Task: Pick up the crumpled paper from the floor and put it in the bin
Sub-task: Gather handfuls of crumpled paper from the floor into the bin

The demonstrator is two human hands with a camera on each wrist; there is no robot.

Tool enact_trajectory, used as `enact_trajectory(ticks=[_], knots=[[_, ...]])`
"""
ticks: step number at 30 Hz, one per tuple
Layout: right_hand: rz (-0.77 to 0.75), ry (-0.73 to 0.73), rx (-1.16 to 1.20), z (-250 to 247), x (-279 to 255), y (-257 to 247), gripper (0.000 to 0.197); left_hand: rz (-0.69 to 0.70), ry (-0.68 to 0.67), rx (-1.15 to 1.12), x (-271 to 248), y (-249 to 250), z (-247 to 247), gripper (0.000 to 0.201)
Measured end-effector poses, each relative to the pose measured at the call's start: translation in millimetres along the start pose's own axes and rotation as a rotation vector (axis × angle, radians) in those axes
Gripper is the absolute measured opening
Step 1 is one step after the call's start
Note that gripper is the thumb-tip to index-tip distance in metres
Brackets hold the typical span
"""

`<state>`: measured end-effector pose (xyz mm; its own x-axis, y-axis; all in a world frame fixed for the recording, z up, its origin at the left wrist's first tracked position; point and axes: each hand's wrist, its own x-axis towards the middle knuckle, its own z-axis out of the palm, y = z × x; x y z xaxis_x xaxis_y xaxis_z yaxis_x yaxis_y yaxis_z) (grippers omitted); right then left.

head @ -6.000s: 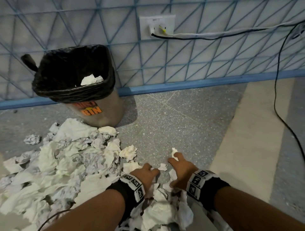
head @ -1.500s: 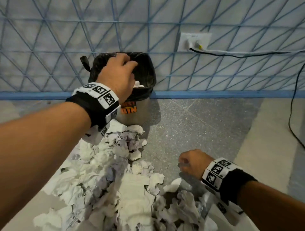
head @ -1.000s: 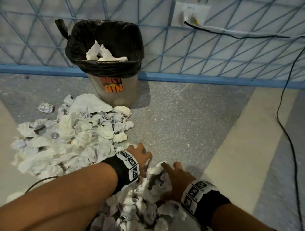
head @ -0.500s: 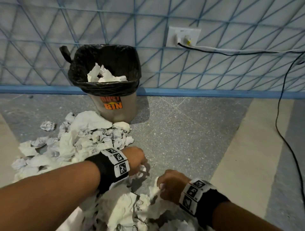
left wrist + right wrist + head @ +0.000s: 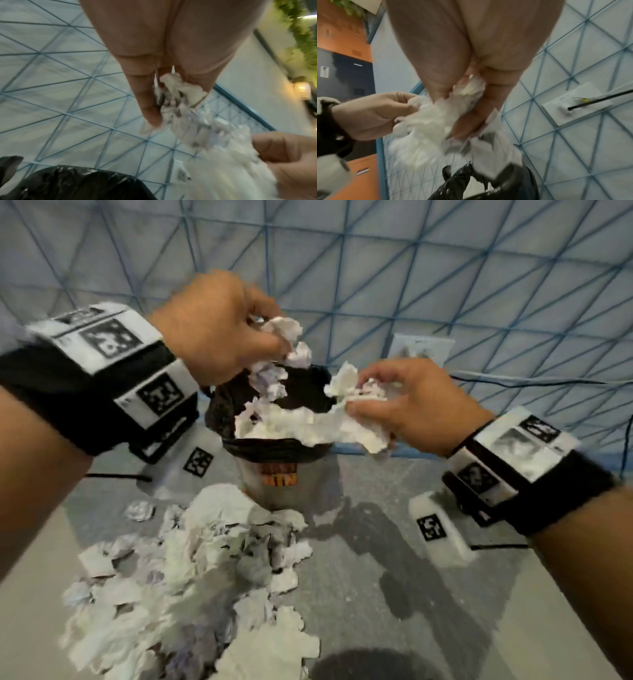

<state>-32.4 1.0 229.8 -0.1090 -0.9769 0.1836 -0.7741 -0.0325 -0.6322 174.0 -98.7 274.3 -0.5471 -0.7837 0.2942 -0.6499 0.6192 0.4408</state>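
Both hands are raised over the bin (image 5: pixel 274 453), a grey can lined with a black bag (image 5: pixel 72 184). My left hand (image 5: pixel 239 337) pinches a wad of crumpled paper (image 5: pixel 284 344) above the bin's mouth. My right hand (image 5: pixel 383 398) grips another bunch of crumpled paper (image 5: pixel 346 419) just right of the rim. In the left wrist view my fingers (image 5: pixel 147 102) clamp the white paper (image 5: pixel 180 97). Seen from the right wrist, thumb and fingers (image 5: pixel 471 119) hold paper (image 5: pixel 429 129) over the black bag (image 5: pixel 488 186). White paper lies inside the bin. A big pile of crumpled paper (image 5: pixel 191 583) covers the floor in front.
A wall with a blue triangle pattern (image 5: pixel 445 268) stands right behind the bin, with a socket plate (image 5: pixel 421 347) and a black cable (image 5: pixel 513 380) running right. One stray paper ball (image 5: pixel 138 510) lies left of the pile. Grey floor (image 5: pixel 394 594) shows to the right.
Both hands have lifted from the floor pile up to the bin's mouth, each carrying crumpled paper. The view has moved closer to the bin.
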Motion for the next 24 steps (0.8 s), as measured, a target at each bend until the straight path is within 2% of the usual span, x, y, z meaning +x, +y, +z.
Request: enact_trajectory(ticks=[3, 5, 6, 8, 10, 11, 13, 16, 18, 20, 21, 24], knots=[[0.006, 0.318, -0.041, 34, 44, -1, 0.020, -0.109, 0.198, 0.021, 18, -17, 20, 0.024], [0.027, 0.341, -0.131, 60, 58, 0, 0.027, -0.153, 0.208, 0.093, 21, -32, 41, 0.025], [0.050, 0.278, -0.178, 72, 63, 1, 0.031, -0.167, 0.177, 0.109, 20, -40, 52, 0.025], [0.072, 0.054, -0.289, 89, 66, 3, 0.048, -0.174, 0.007, 0.171, 15, -56, 73, 0.032], [0.055, -0.186, -0.317, 96, 63, 5, 0.069, -0.174, -0.159, 0.227, 8, -72, 86, 0.049], [0.037, -0.244, -0.311, 94, 60, 6, 0.074, -0.178, -0.180, 0.225, 5, -78, 86, 0.056], [0.007, -0.197, -0.321, 82, 52, 8, 0.070, -0.150, -0.109, 0.197, 1, -85, 80, 0.055], [-0.011, -0.031, -0.258, 61, 32, 14, 0.048, -0.066, 0.047, 0.167, -7, -71, 69, 0.042], [-0.017, 0.021, -0.249, 51, 8, 23, 0.033, 0.028, 0.066, 0.126, -20, -48, 70, 0.038], [0.004, -0.005, -0.302, 47, -23, 36, 0.027, 0.141, -0.011, 0.095, -36, -27, 83, 0.039], [0.025, -0.060, -0.331, 47, -42, 44, 0.026, 0.180, -0.092, 0.095, -44, -18, 94, 0.040], [0.110, -0.346, -0.390, 48, -105, 67, 0.032, 0.216, -0.406, 0.172, -72, 4, 134, 0.035]])
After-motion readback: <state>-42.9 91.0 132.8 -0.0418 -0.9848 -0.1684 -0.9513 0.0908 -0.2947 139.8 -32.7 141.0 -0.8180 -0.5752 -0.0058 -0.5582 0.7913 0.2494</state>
